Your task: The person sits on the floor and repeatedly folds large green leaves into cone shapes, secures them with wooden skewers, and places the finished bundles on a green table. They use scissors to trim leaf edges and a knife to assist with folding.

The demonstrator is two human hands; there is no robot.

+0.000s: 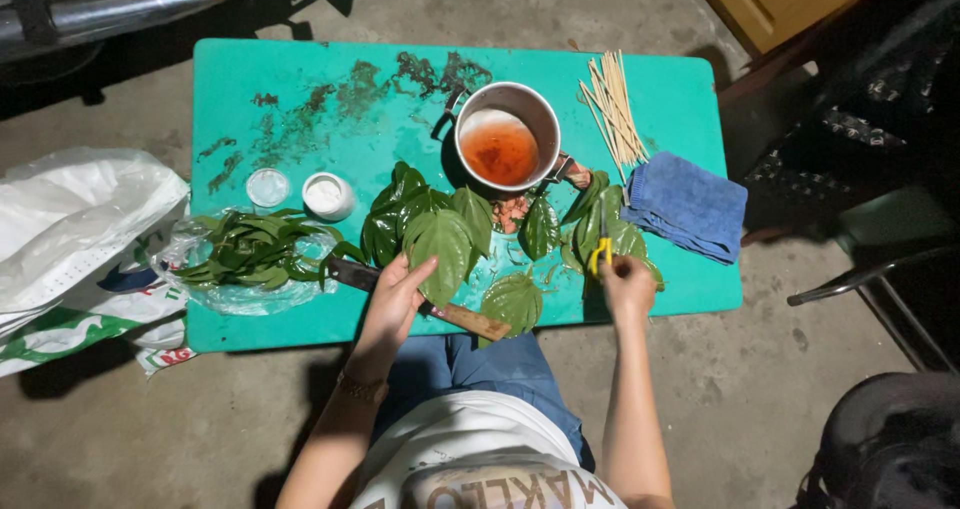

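— How many containers sit beyond the left hand (395, 299)?
— One round metal pot of reddish liquid (503, 134), one small white jar (328, 195), one round lid (267, 186).
— And by the right hand (628, 287)?
— One folded blue cloth (687, 205), one bundle of thin wooden sticks (614, 109).

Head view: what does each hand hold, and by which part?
Right hand holds yellow-handled scissors by the handles. Left hand rests on a green leaf, pinching its edge.

A white woven sack (70, 229) with green and red print lies on the floor left of the tabletop (300, 79); a clear plastic bag (245, 259) of leaves rests on its left edge.
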